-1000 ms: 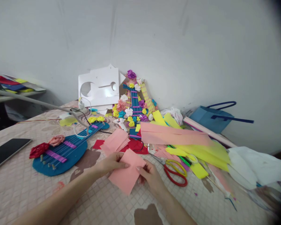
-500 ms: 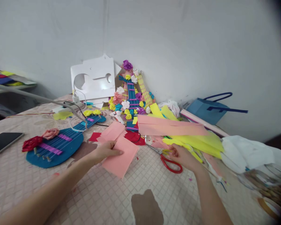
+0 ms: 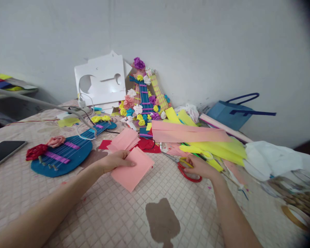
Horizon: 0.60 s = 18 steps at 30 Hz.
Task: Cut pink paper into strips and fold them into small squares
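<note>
My left hand (image 3: pixel 118 161) pinches a square of pink crepe paper (image 3: pixel 134 172) between thumb and fingers, its lower corner pointing toward me. Just behind it, more pink squares (image 3: pixel 124 138) lie in a loose pile partly over red paper (image 3: pixel 150 145). To the right, the fingers of my right hand (image 3: pixel 196 166) are closed on the handles of a pair of scissors (image 3: pixel 182 168), one loop red and one yellow. The blades point away to the left, low over the table.
A blue toy guitar (image 3: pixel 64 158) with paper roses lies left, beside a phone (image 3: pixel 6 151). Flower-covered guitars (image 3: pixel 146 98) and white cut-out board (image 3: pixel 108 86) lean at the wall. Yellow and pink strips (image 3: pixel 191 132), a glue gun (image 3: pixel 129 121), a blue bag (image 3: pixel 228 115) and tape (image 3: pixel 296 217) surround the work.
My right fingers have closed further round the scissors' yellow handle. The pink square has shifted slightly in my left hand. The whole view has tilted down a little.
</note>
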{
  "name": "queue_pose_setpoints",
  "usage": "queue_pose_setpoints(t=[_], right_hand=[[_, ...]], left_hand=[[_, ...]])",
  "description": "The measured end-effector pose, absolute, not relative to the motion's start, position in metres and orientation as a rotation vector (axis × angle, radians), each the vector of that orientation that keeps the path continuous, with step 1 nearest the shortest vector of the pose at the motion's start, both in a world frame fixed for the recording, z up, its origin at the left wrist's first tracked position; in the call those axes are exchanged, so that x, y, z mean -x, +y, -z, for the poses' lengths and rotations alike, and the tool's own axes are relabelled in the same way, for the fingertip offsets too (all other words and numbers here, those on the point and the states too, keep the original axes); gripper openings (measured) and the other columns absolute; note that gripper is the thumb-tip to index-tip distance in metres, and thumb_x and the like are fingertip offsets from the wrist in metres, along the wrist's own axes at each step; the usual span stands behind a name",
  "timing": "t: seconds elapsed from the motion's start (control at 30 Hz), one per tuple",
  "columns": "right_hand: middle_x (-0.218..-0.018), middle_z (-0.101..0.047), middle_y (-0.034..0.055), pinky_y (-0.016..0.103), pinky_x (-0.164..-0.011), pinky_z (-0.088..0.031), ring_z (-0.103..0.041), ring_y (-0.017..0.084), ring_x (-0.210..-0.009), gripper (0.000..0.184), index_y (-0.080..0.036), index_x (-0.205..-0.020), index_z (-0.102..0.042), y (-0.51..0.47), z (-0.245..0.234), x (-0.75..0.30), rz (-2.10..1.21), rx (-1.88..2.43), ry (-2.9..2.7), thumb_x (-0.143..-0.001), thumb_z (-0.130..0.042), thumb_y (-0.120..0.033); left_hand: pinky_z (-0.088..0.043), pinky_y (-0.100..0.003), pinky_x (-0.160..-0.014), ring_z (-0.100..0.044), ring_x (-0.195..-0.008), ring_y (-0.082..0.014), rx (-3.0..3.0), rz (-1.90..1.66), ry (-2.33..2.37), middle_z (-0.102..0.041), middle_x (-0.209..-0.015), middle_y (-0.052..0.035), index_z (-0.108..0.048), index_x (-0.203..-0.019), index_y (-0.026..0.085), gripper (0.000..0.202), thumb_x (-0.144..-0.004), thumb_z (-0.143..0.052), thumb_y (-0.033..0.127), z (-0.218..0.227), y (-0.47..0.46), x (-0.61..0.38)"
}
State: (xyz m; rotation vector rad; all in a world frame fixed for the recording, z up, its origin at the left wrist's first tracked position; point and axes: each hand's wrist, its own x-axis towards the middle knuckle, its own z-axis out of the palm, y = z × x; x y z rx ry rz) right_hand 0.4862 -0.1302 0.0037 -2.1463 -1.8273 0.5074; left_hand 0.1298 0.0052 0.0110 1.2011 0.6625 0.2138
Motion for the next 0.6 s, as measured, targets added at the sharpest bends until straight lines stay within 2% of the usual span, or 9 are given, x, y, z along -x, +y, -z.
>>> queue_pose_setpoints(t=[0.1, 0.2, 0.27, 0.33, 0.4, 0.47, 0.57, 0.6], right_hand=[[-0.073, -0.059, 0.0009, 0.029, -0.06, -0.038, -0.054, 0.019, -0.068, 0.018, -0.021, -0.076, -0.05, -0.142, -0.018, -0.488, -0.561, 2.129, -1.828, -0.068, -0.064, -0.031], [-0.091, -0.064, 0.0056, 0.032, -0.068, -0.046, -0.06, 0.021, -0.08, 0.028, -0.02, -0.095, -0.053, -0.15, -0.034, -0.486, -0.78, 1.957, -1.714, -0.075, -0.063, -0.037], [-0.103, -0.063, 0.0071, 0.033, -0.077, -0.047, -0.06, 0.022, -0.092, 0.035, -0.021, -0.101, -0.054, -0.147, -0.04, -0.478, -0.916, 1.744, -1.614, -0.074, -0.066, -0.039], [-0.104, -0.062, 0.0048, 0.033, -0.082, -0.046, -0.058, 0.021, -0.097, 0.041, -0.024, -0.102, -0.054, -0.139, -0.038, -0.463, -0.976, 1.532, -1.521, -0.069, -0.074, -0.037], [-0.091, -0.061, 0.0007, 0.03, -0.075, -0.047, -0.058, 0.017, -0.084, 0.04, -0.024, -0.092, -0.056, -0.128, -0.031, -0.442, -0.994, 1.394, -1.377, -0.061, -0.08, -0.033], [-0.078, -0.056, -0.0023, 0.027, -0.062, -0.045, -0.053, 0.014, -0.069, 0.037, -0.023, -0.083, -0.053, -0.12, -0.021, -0.415, -1.021, 1.31, -1.237, -0.061, -0.079, -0.038], [-0.082, -0.057, 0.0009, 0.025, -0.054, -0.041, -0.054, 0.014, -0.069, 0.035, -0.022, -0.083, -0.049, -0.115, -0.01, -0.375, -1.072, 1.263, -1.197, -0.07, -0.07, -0.048], [-0.084, -0.058, 0.0023, 0.025, -0.054, -0.04, -0.056, 0.015, -0.07, 0.037, -0.022, -0.083, -0.048, -0.115, -0.008, -0.363, -1.137, 1.212, -1.145, -0.069, -0.071, -0.047]], left_hand=[[-0.055, -0.023, -0.065, -0.068, -0.076, -0.0169, -1.188, -0.214, 0.635, -0.072, -0.092, -0.0075, -0.068, -0.095, 0.011, 0.041, -0.061, -0.083, 0.026, -0.008, 0.008, -0.129], [-0.055, -0.024, -0.068, -0.068, -0.076, -0.0167, -1.158, -0.214, 0.629, -0.073, -0.091, -0.0072, -0.068, -0.095, 0.012, 0.041, -0.06, -0.083, 0.025, -0.008, 0.009, -0.128], [-0.055, -0.023, -0.066, -0.068, -0.072, -0.0155, -1.147, -0.209, 0.649, -0.073, -0.086, -0.0061, -0.068, -0.094, 0.012, 0.04, -0.06, -0.083, 0.025, -0.01, 0.009, -0.128], [-0.054, -0.021, -0.063, -0.067, -0.067, -0.0135, -1.131, -0.205, 0.675, -0.073, -0.081, -0.0043, -0.068, -0.093, 0.013, 0.038, -0.061, -0.083, 0.025, -0.013, 0.007, -0.127], [-0.053, -0.02, -0.06, -0.066, -0.064, -0.0125, -1.111, -0.192, 0.682, -0.072, -0.078, -0.0031, -0.068, -0.091, 0.014, 0.035, -0.061, -0.083, 0.026, -0.015, 0.006, -0.127], [-0.052, -0.019, -0.059, -0.067, -0.065, -0.0129, -1.107, -0.17, 0.656, -0.072, -0.08, -0.0031, -0.068, -0.091, 0.014, 0.036, -0.061, -0.083, 0.027, -0.014, 0.003, -0.128], [-0.052, -0.019, -0.059, -0.067, -0.069, -0.0142, -1.154, -0.115, 0.581, -0.072, -0.086, -0.0037, -0.067, -0.098, 0.016, 0.042, -0.061, -0.083, 0.028, -0.012, -0.001, -0.13], [-0.051, -0.02, -0.059, -0.067, -0.07, -0.0144, -1.182, -0.098, 0.556, -0.072, -0.088, -0.0036, -0.067, -0.099, 0.016, 0.043, -0.061, -0.082, 0.028, -0.011, -0.002, -0.131]])
